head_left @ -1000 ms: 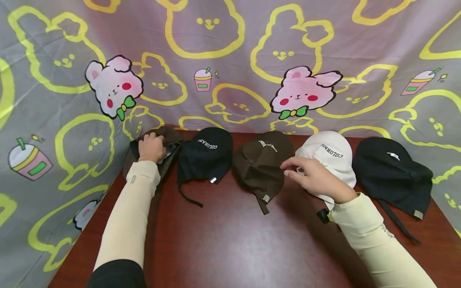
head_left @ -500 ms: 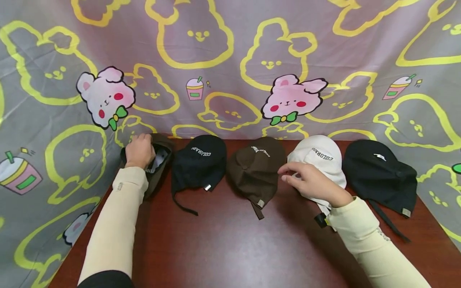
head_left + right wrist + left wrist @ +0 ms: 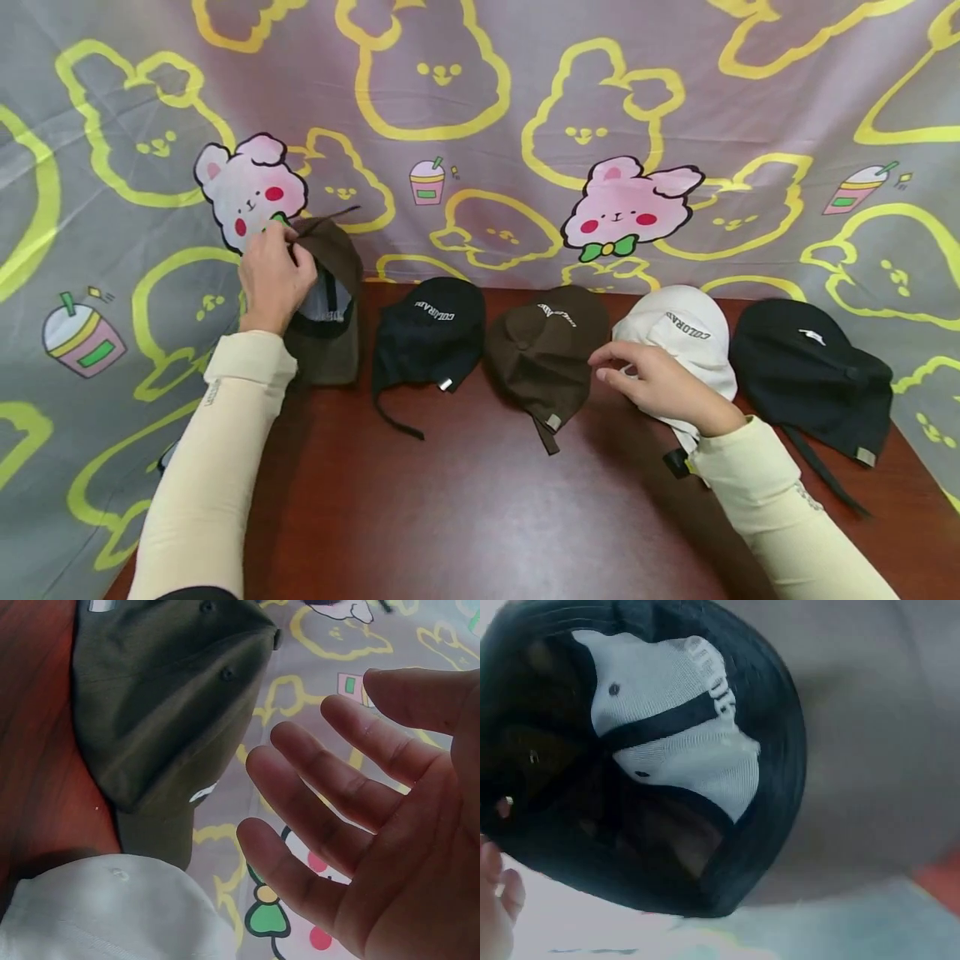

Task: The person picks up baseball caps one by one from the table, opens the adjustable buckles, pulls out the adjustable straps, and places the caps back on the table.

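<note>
My left hand (image 3: 272,279) pinches the back edge of a dark brown cap (image 3: 332,354) at the far left. That cap is tipped up, its opening towards me and a thin strap sticking out at the top. In the left wrist view the inside of the cap (image 3: 675,727) shows pale lining panels and dark seam tape. My right hand (image 3: 663,383) hovers in front of a white cap (image 3: 708,329), beside a brown cap (image 3: 536,354). The right wrist view shows the right hand (image 3: 390,832) with fingers spread and relaxed, holding nothing.
A black cap (image 3: 431,337) sits between the two brown ones. Another black cap (image 3: 810,375) lies at the far right, its strap hanging forward. Behind the row hangs a patterned cloth (image 3: 495,108), which also flanks the reddish-brown table (image 3: 465,508).
My left hand has lifted the back of the left brown cap and turned its opening towards me. The right hand stays nearly where it was. The head view has shifted slightly.
</note>
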Demonstrator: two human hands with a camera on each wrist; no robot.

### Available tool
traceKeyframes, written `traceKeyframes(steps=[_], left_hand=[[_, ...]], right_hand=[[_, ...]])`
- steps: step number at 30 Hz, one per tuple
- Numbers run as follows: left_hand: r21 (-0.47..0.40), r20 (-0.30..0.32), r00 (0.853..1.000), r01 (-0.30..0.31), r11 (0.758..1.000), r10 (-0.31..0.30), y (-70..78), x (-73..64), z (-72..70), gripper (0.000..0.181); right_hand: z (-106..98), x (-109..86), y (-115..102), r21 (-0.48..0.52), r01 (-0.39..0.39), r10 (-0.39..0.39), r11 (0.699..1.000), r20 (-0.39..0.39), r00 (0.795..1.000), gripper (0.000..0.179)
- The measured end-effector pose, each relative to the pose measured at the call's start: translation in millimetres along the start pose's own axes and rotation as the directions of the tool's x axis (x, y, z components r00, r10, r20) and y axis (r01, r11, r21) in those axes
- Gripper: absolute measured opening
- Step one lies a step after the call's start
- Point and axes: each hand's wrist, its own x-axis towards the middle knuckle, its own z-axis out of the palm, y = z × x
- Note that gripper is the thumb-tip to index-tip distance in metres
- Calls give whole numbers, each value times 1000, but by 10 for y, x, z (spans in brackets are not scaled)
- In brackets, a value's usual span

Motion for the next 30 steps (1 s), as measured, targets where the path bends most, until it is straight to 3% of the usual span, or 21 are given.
traceKeyframes(steps=[3, 5, 7, 10, 13, 15, 17, 20, 25, 30], left_hand=[[-113, -34, 999, -19, 993, 15, 272, 107, -233, 29], [-146, -17, 999, -50, 988, 48, 487, 176, -396, 29], [-131, 45, 994, -94, 987, 100, 722, 232, -539, 31], [-94, 174, 973, -133, 987, 148, 1081, 299, -733, 37], [-84, 289, 952, -84, 993, 105, 1383, 363, -921, 42], [-74, 356, 932, -39, 997, 62, 1550, 409, -1027, 41], [-67, 415, 908, -34, 997, 59, 1705, 450, -1071, 38], [-66, 499, 863, -51, 996, 78, 1942, 453, -1023, 35], [-122, 525, 835, -116, 986, 164, 2244, 327, -703, 38], [-174, 530, 812, -178, 969, 244, 2467, 175, -334, 33]], right_hand=[[-12, -8, -9, -4, 4, -4, 1000, -4, 1000, 19], [-15, 0, -16, -2, 15, -15, 1000, -9, 1000, 20], [-15, 8, -24, -7, 27, -27, 1000, -19, 999, 20], [-13, 15, -43, -14, 34, -35, 999, -39, 999, 21], [-17, 10, -67, -15, 39, -40, 999, -54, 998, 21], [-31, 1, -96, -6, 45, -45, 999, -62, 997, 22], [-54, -8, -121, 1, 52, -52, 999, -89, 995, 21], [-94, 2, -180, -7, 69, -69, 998, -164, 984, 21], [-156, 102, -334, -12, 107, -105, 994, -311, 945, 26], [-196, 264, -499, 42, 146, -117, 988, -407, 906, 33]])
